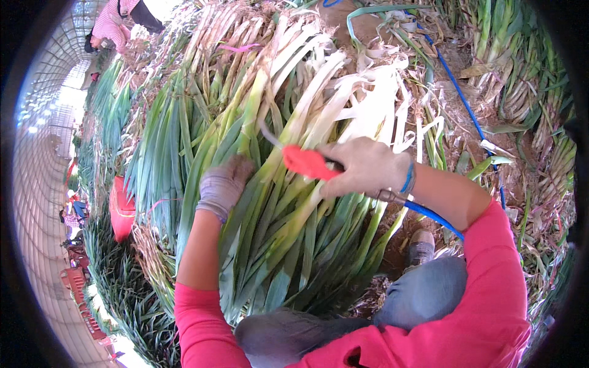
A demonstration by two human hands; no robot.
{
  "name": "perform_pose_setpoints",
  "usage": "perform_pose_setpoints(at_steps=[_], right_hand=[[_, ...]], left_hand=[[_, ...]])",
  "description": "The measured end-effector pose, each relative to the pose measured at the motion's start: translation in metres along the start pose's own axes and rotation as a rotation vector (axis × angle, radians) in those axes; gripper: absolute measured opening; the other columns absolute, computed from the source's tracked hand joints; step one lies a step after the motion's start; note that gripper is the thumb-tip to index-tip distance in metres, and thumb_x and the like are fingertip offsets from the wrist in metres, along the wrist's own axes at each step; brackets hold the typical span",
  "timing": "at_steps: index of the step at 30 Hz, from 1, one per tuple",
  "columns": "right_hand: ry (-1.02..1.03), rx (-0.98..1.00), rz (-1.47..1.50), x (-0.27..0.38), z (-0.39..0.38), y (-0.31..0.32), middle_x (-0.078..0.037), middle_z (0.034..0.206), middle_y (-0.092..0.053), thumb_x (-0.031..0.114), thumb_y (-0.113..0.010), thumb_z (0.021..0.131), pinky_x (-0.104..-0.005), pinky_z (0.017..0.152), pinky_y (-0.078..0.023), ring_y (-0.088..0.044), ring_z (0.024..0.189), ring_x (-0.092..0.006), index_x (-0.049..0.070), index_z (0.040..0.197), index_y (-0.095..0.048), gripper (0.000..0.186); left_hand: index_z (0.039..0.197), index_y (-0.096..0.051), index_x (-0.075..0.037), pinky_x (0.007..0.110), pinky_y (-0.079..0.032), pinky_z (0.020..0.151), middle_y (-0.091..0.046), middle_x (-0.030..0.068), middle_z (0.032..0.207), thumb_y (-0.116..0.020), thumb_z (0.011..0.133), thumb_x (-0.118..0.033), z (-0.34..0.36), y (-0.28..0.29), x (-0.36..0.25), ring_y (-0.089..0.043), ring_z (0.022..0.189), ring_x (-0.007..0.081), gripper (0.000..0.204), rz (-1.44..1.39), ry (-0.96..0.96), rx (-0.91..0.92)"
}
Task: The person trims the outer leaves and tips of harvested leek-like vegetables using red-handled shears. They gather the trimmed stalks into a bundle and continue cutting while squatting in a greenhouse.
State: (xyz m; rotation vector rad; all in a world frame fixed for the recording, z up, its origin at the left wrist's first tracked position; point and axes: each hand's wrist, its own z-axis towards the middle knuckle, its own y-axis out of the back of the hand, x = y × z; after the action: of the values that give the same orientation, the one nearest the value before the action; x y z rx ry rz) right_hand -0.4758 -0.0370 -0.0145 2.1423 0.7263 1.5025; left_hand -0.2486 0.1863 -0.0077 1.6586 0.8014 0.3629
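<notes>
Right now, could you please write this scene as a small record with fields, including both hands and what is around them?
Left hand: in a pale glove, curled at the long green-and-white leek-like stalks; fingertips hidden
Right hand: in a pale glove, closed around a red-bodied tool with a thin, curved, pale tip
Hose: a slim blue hose at a metal fitting below the right hand
Stalks: heaped, white ends mostly away from the person
Upper right: another heap of green stalks
Upper left: a bending co-worker in a pink top

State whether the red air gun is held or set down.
Held: the gloved right hand grips the red air gun over the leeks.
</notes>
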Motion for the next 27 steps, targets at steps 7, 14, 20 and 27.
perform_pose_setpoints(at_steps=[7,14,20,27], right_hand=[[-0.005,0.003,0.007,0.01,0.027,-0.008,-0.014,0.076,-0.066,0.055,-0.071,0.075,-0.038,0.065,-0.055,-0.067,0.069,-0.0277,0.008,0.133,-0.052,0.077],[-0.036,-0.227,-0.045,-0.011,0.052,0.021,-0.009,0.067,-0.064,0.058,-0.069,0.073,-0.0351,0.058,-0.058,-0.067,0.059,-0.0193,0.011,0.129,-0.057,0.074],[-0.092,0.18,0.072,0.032,0.011,0.004,-0.01,0.072,-0.067,0.053,-0.069,0.078,-0.0347,0.062,-0.057,-0.069,0.06,-0.0228,0.012,0.134,-0.053,0.071],[-0.06,-0.138,-0.019,-0.006,0.034,0.016,-0.017,0.08,-0.069,0.054,-0.072,0.073,-0.0402,0.078,-0.055,-0.07,0.078,-0.0301,0.006,0.117,-0.062,0.066]], left_hand=[[0.122,-0.063,-0.012,0.046,-0.049,0.092,-0.066,0.017,0.112,-0.069,0.085,-0.039,0.055,-0.012,0.016,-0.062,0.104,0.0373,0.046,0.234,-0.004,-0.365],[0.122,-0.064,-0.009,0.046,-0.047,0.098,-0.066,0.0183,0.12,-0.076,0.077,-0.042,0.065,-0.001,0.01,-0.061,0.112,0.037,0.058,0.146,0.103,-0.171],[0.124,-0.064,-0.007,0.044,-0.047,0.098,-0.066,0.0213,0.12,-0.077,0.075,-0.046,0.067,-0.002,-0.002,-0.061,0.114,0.0361,0.065,0.189,0.175,-0.038],[0.122,-0.064,-0.005,0.045,-0.048,0.096,-0.065,0.0224,0.117,-0.077,0.075,-0.046,0.059,-0.011,0.013,-0.062,0.11,0.0375,0.064,0.115,0.129,-0.076]])
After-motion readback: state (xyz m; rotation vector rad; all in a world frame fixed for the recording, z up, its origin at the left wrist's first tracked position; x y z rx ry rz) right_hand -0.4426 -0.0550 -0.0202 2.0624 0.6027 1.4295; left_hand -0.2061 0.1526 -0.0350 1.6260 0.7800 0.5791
